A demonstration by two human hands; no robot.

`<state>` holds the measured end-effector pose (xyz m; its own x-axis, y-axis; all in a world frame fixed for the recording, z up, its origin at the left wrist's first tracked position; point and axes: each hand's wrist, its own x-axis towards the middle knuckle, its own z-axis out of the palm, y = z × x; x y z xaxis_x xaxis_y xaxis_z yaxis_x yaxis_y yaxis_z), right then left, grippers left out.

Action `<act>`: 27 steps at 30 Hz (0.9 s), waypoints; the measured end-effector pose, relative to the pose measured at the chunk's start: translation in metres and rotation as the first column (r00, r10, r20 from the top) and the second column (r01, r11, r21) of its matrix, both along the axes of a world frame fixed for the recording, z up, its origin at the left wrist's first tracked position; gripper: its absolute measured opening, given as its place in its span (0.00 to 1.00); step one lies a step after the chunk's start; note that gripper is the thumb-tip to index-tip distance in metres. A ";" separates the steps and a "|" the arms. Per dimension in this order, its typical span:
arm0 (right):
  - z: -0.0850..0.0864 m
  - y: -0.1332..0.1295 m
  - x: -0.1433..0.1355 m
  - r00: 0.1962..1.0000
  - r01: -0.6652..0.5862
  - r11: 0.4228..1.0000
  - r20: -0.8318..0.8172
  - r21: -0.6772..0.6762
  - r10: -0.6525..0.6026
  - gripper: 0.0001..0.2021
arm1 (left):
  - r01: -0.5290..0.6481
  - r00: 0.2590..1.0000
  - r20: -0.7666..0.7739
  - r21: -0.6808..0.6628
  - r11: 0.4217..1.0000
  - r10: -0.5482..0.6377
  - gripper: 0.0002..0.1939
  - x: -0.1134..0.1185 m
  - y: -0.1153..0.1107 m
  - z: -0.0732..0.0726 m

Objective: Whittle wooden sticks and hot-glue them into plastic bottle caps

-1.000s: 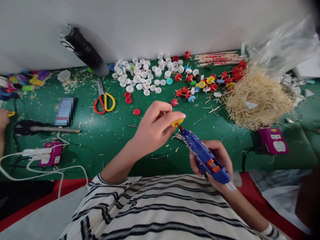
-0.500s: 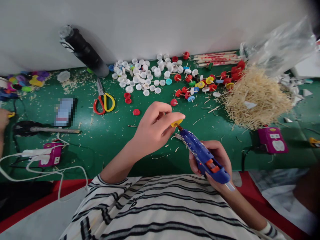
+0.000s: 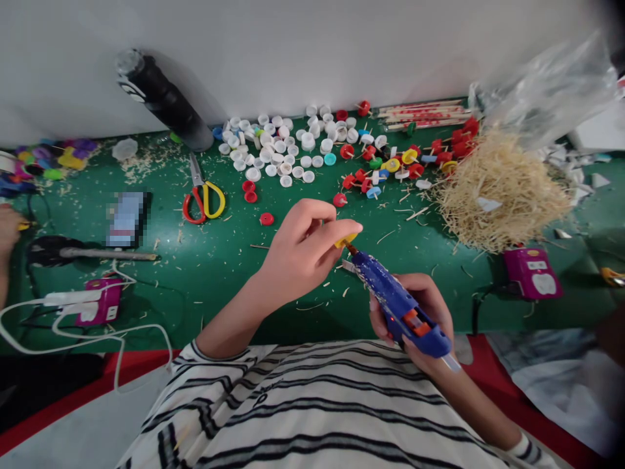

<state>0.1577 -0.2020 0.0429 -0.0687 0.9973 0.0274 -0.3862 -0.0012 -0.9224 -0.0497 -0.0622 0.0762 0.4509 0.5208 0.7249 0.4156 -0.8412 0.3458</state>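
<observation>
Head view is showing the left hand [image 3: 299, 251] pinching a yellow cap [image 3: 344, 241] at the nozzle [image 3: 351, 248] of a glue gun [image 3: 383, 283], which the right hand [image 3: 437, 306] is gripping. Many coloured caps [image 3: 416, 170] beyond are lying spiked through, apparently done, while plenty of white caps [image 3: 267, 154] are lying unspiked, seemingly left over; the striped shirt [image 3: 288, 407] is bearing small dark lettering too unclear for reading.

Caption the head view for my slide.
Left hand holds a yellow cap at the nozzle of a blue glue gun in the right hand.
</observation>
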 end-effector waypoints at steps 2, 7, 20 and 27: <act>0.001 0.001 -0.001 1.000 0.012 1.000 0.005 -0.008 -0.012 0.20 | -0.007 1.000 -0.010 -0.007 1.000 0.007 0.18 -0.001 0.000 0.000; 0.005 0.003 -0.004 1.000 0.009 1.000 -0.013 0.016 -0.009 0.19 | 0.004 1.000 -0.011 -0.005 1.000 -0.004 0.19 -0.002 0.001 -0.001; 0.003 0.003 -0.003 0.999 0.001 1.000 -0.048 -0.015 -0.002 0.20 | 0.134 0.991 -0.004 -0.102 0.986 -0.135 0.24 -0.008 0.010 -0.003; 0.001 0.005 -0.003 0.999 0.010 0.999 -0.038 -0.032 -0.011 0.21 | 0.108 0.993 -0.028 -0.095 0.990 -0.112 0.23 -0.011 0.016 -0.004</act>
